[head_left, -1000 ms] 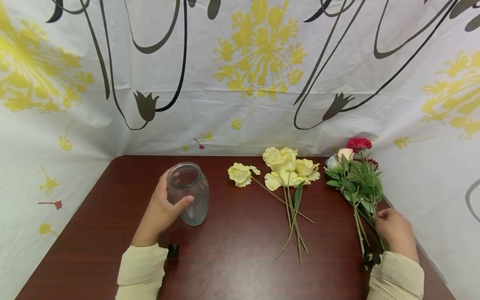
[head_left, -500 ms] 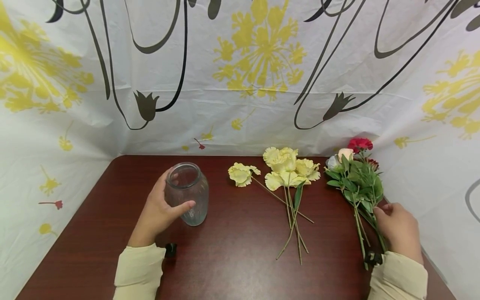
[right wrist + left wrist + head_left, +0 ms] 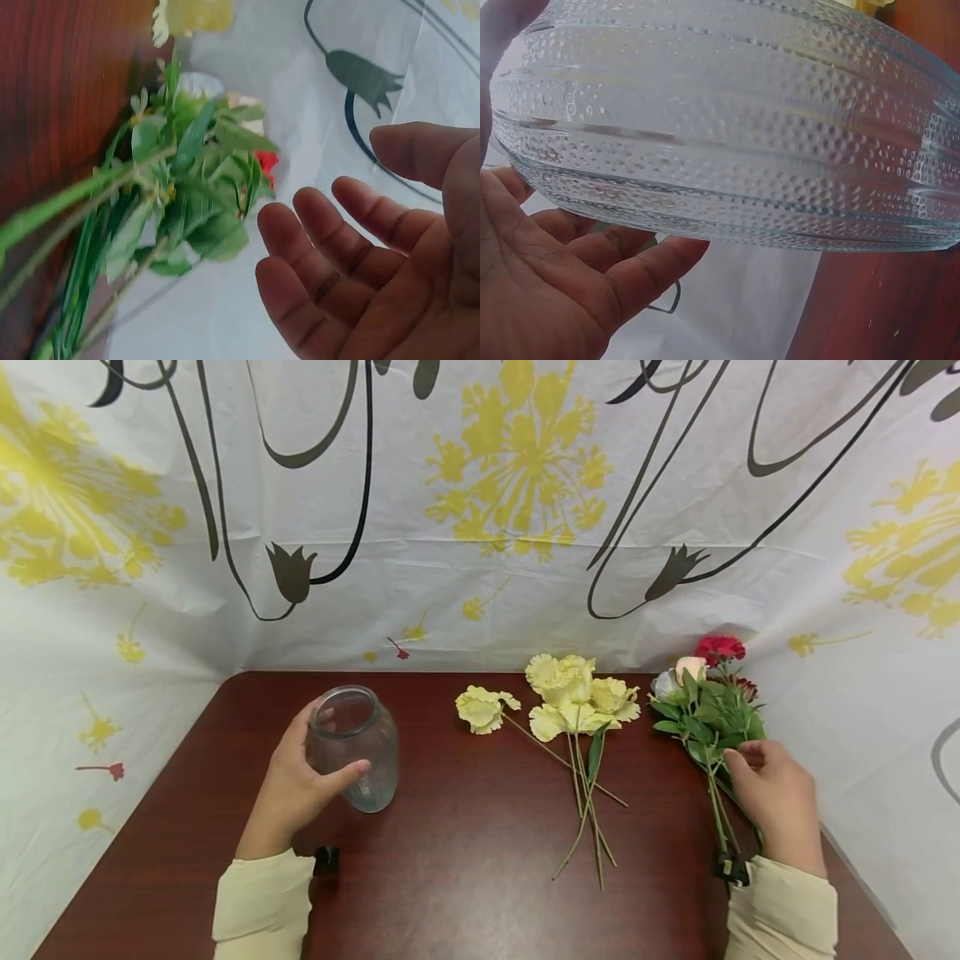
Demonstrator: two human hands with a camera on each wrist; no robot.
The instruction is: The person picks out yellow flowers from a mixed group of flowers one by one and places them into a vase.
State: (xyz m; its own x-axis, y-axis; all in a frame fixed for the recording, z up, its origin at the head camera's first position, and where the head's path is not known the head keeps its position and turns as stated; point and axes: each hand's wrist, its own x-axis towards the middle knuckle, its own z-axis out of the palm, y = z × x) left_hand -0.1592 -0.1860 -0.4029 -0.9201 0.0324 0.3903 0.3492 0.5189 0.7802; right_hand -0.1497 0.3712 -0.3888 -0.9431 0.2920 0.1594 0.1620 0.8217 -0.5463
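Note:
On the left of the table, a clear glass vase (image 3: pixel 354 760) with a wide mouth stands slightly tilted in the head view. My left hand (image 3: pixel 300 785) grips it, thumb across the near side and fingers round the left. Close up, the left wrist view shows the vase's dimpled, ribbed glass (image 3: pixel 727 127) against the fingertips (image 3: pixel 671 262). At the right edge lies a bunch of mixed flowers (image 3: pixel 701 718), with red, peach and pale heads and green leaves. My right hand (image 3: pixel 780 802) hovers over its stems, fingers loosely bent, holding nothing in the right wrist view.
Several yellow flowers (image 3: pixel 570 693) lie mid-table, their thin stems crossing toward the front. One yellow flower (image 3: pixel 480 708) lies apart to their left. A patterned white sheet (image 3: pixel 450 602) hangs behind and beside the dark red-brown table (image 3: pixel 465 877).
My left hand and the vase have shifted a little left. My right hand has let go of the bunch's stems and moved up and slightly left over them.

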